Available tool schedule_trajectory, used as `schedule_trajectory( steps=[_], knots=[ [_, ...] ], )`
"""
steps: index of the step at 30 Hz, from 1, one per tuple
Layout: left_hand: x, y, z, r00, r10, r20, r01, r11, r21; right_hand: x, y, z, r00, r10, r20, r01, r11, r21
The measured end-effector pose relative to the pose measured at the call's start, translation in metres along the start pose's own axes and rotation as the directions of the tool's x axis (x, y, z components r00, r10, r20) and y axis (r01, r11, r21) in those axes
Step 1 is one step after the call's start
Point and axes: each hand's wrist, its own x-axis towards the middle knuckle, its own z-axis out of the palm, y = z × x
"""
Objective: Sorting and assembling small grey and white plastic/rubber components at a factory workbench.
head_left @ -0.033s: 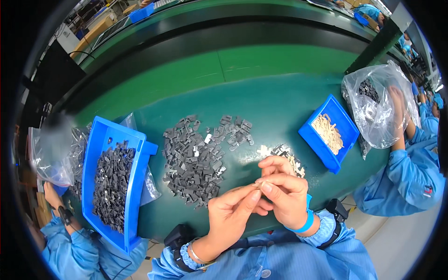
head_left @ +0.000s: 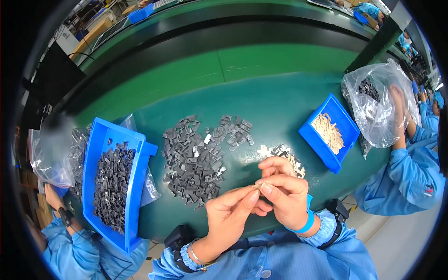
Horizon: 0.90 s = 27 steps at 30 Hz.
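Observation:
My left hand (head_left: 229,215) and my right hand (head_left: 288,198) meet at the fingertips above the near edge of the green table. Thumb and forefinger of each are pinched together around something tiny, mostly hidden by the fingers; its kind cannot be made out. Just beyond my right hand lies a small pile of beige and dark pieces (head_left: 290,157), partly covered by my fingers. To the left of my hands spreads a loose heap of small dark grey plastic parts (head_left: 192,161).
A blue bin (head_left: 143,175) of dark parts stands at left, a smaller blue bin (head_left: 304,132) of beige pieces at right. Co-workers in blue sit on both sides. One person's hand is at a clear plastic bag (head_left: 373,116); another bag (head_left: 51,158) lies far left.

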Motion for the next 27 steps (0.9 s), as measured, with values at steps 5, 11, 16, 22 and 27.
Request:
schedule_trajectory(
  steps=[5,11,16,22,27],
  knots=[
    [-0.008,-0.001,-0.003,0.997,0.042,-0.070,-0.043,0.999,-0.014,0.006,-0.015,-0.008,0.991,-0.119,0.053,0.130,0.943,-0.305],
    [-0.011,0.006,-0.008,0.998,0.035,-0.042,-0.025,0.976,0.217,0.019,-0.022,-0.017,0.842,-0.256,0.475,0.505,0.682,-0.529],
    [-0.009,0.006,-0.014,0.967,0.240,0.080,-0.246,0.821,0.515,0.020,-0.020,-0.019,0.842,-0.233,0.488,0.486,0.720,-0.496],
    [-0.008,0.006,-0.014,0.942,0.283,0.179,-0.332,0.716,0.614,0.021,-0.023,-0.024,0.834,-0.126,0.537,0.434,0.752,-0.497],
    [-0.010,0.004,-0.010,0.961,0.247,0.124,-0.273,0.781,0.562,0.020,-0.029,-0.025,0.837,-0.054,0.545,0.405,0.732,-0.548]
  ],
)
